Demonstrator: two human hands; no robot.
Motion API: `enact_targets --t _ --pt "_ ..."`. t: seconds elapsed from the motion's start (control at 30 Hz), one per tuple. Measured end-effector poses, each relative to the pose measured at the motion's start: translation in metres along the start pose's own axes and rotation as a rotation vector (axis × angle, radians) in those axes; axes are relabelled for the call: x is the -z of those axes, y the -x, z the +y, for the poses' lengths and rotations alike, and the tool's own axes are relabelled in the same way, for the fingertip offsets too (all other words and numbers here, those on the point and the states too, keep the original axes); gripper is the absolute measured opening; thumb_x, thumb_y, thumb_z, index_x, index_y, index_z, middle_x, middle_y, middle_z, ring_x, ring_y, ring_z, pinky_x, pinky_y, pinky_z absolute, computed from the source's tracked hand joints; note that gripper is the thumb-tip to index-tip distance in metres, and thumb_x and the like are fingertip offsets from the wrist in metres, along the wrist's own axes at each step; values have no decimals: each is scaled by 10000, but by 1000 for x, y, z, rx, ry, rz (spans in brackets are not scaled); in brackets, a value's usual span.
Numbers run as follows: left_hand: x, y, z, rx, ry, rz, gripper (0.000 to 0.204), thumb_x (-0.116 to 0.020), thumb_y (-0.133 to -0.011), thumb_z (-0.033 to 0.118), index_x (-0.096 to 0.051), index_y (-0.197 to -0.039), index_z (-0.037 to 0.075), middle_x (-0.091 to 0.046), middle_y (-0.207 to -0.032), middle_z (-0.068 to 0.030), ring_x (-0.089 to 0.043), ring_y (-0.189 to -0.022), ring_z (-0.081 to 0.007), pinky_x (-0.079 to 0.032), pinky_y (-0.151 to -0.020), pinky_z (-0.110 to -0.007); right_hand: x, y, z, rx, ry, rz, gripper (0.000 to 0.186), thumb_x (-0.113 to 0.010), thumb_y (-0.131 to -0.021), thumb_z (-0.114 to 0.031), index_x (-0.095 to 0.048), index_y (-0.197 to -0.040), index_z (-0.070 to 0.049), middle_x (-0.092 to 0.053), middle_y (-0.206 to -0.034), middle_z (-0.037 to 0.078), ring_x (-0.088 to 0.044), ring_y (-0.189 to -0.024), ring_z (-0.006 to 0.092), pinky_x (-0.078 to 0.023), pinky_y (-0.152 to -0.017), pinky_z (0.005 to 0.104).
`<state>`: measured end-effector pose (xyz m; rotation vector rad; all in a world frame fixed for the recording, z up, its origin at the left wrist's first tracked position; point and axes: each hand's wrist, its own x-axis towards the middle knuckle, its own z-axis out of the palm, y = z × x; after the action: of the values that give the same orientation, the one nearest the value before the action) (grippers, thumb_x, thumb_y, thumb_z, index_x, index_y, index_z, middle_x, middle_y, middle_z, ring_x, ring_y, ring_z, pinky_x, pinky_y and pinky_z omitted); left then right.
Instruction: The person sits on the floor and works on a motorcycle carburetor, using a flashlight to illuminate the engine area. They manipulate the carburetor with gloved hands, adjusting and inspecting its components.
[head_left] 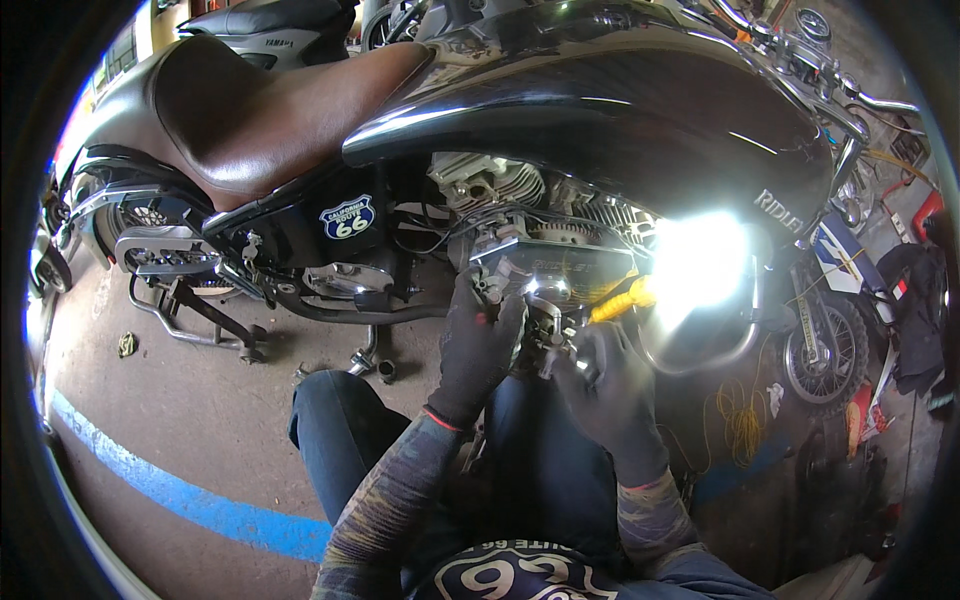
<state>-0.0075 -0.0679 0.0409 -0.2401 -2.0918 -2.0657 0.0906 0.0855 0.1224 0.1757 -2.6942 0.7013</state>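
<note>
A black motorcycle (640,110) with a brown seat (240,120) fills the upper view, its finned engine (485,185) exposed. My left hand (475,355), in a dark glove, is closed at a small metal part low on the engine; what it grips is partly hidden. My right hand (605,390), also gloved, has curled fingers at a chrome fitting (548,335) just right of the left; its grip is unclear. A glaring work lamp (700,260) with a yellow handle (620,298) shines beside the engine, above my right hand.
Metal parts (365,355) lie on the floor left of my knees. A yellow cord (740,420) lies coiled at the right. Another motorbike's spoked wheel (820,370) and assorted clutter stand at the far right. More bikes (260,35) stand behind; a blue line (180,490) crosses the floor.
</note>
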Motion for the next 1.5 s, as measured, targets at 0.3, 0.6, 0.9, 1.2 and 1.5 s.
enact_targets --t 0.3,0.6,0.9,1.2,1.5 --pt "0 -1 -2 -48 -22 22 432 -701 -983 204 -543 -1324 -10 -701 -1168 -188 -695 -1056 -282 -546 -917 -419 -3 2 -1 25 -88 19 266 -712 -977 -264 -619 -1141 -77 -694 -1004 134 -719 -867 363 -549 -723 464" --pt "0 -1 -5 -15 -5 1 522 -717 -964 227 -510 -1378 -16 -692 -1207 -242 -699 -1099 -390 -546 -934 -475 -10 2 0 108 -29 90 253 -717 -982 -304 -639 -1085 -86 -697 -953 130 -724 -817 338 -553 -727 472" --pt "0 0 -2 -30 -32 18 447 -708 -989 207 -541 -1340 -14 -704 -1178 -191 -700 -1063 -279 -545 -931 -407 -4 2 -1 -4 68 -38 287 -718 -976 -278 -625 -1162 -81 -689 -1035 147 -727 -851 342 -564 -727 455" --pt "-2 0 -2 -68 -5 22 386 -674 -1007 160 -544 -1324 -18 -711 -1151 -165 -702 -1022 -221 -557 -895 -373 -5 1 1 -53 27 -71 322 -701 -984 -273 -602 -1221 -77 -679 -1045 168 -716 -865 369 -564 -751 456" --pt "-2 -2 -4 -74 1 29 355 -663 -1005 142 -543 -1301 -12 -704 -1138 -152 -696 -988 -215 -555 -878 -377 -5 2 -1 -13 -22 29 295 -711 -973 -267 -624 -1178 -74 -696 -1057 152 -722 -886 366 -566 -758 462"
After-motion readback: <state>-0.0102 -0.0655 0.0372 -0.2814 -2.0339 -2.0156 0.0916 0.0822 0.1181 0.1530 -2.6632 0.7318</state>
